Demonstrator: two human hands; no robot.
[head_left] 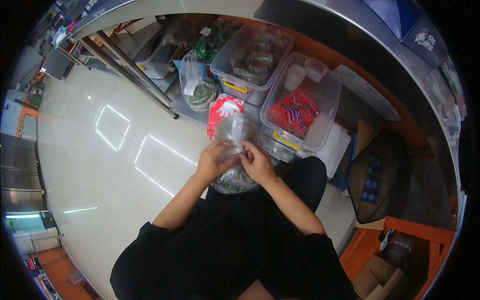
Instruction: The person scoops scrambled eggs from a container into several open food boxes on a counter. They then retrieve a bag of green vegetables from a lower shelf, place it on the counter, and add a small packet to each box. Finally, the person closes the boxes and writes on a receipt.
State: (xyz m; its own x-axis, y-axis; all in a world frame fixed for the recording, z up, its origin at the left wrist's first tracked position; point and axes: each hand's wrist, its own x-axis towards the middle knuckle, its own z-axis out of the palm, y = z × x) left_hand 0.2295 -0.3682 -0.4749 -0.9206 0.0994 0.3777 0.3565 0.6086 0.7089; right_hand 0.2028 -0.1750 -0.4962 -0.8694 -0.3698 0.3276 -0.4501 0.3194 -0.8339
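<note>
In front of my lap is a clear plastic bag (234,181) with dark greenish contents, bulging below my hands. My left hand (214,161) pinches the gathered plastic at its neck from the left. From the right, my right hand (257,163) grips the same twisted part, fingertips close to the left ones. Just beyond my fingers, more clear plastic (235,126) spreads over something greenish; whether it belongs to the same bag I cannot tell. A red packet with a white glove picture (226,107) lies right behind it.
A low metal shelf (192,116) holds a bag of green stuff (202,94), a clear bin with plastic containers (252,60) and a clear bin with a red packet (302,102). A table leg (137,75) stands left. At right are a dark mesh-like object (380,175) and an orange frame (417,231).
</note>
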